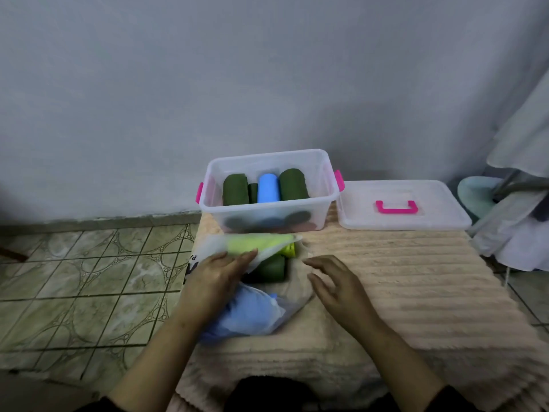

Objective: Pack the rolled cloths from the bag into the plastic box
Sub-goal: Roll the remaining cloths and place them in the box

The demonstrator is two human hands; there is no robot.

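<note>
Translucent plastic of the bag (237, 292) lies under my left hand (218, 278), whose straight fingers (246, 255) press its upper flap flat. My right hand (335, 285) hovers just beside the bag's mouth, fingers loosely spread, holding nothing. Inside the bag I see a lime cloth (258, 243), a dark green roll (271, 267) and a blue cloth (249, 310). Just beyond it, on the beige ribbed mat (401, 278), stands the clear plastic box (269, 190) with three dark green rolls and one blue roll (268, 188). Its lid (401, 205) rests to the right.
</note>
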